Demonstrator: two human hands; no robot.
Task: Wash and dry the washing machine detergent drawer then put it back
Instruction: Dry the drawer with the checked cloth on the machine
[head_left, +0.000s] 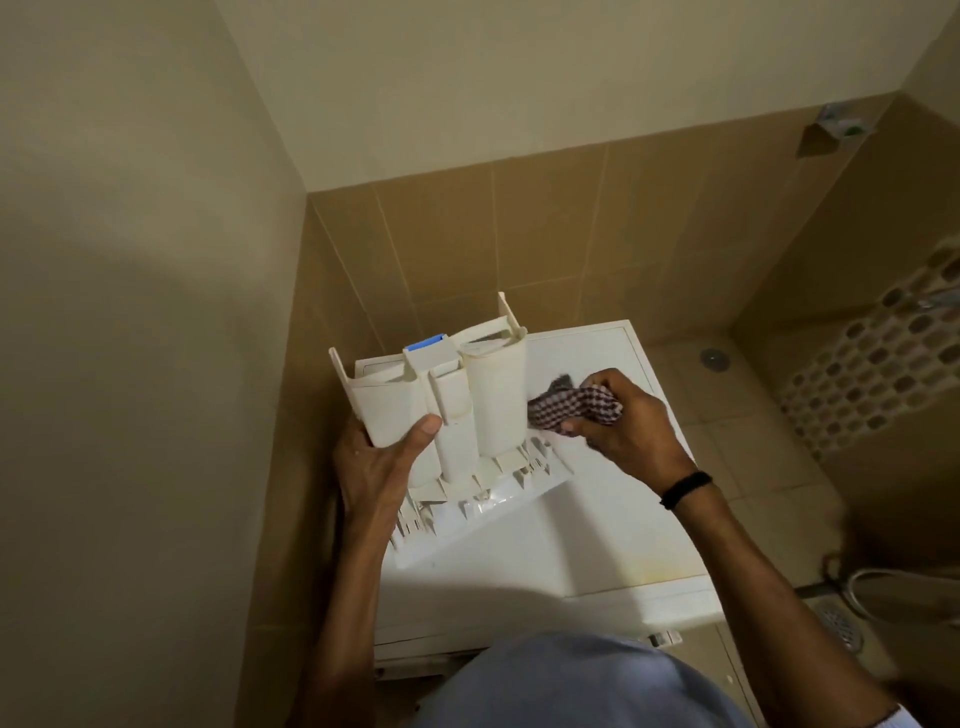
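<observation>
The left hand (375, 457) grips the cream-white plastic detergent drawer (447, 415), thumb curled over its underside, and holds it bottom side up above the flat white top of the washing machine (587, 530), its front panel toward the near edge. The right hand (618, 421), with a black band (685, 489) on the wrist, pinches a crumpled dark checked cloth (574, 408) and presses it against the drawer's right wall. Tan tiled walls (545, 234) stand behind, and to the right lie a tiled floor, a far round drain (714, 358) and a near metal drain grate (841, 626).
</observation>
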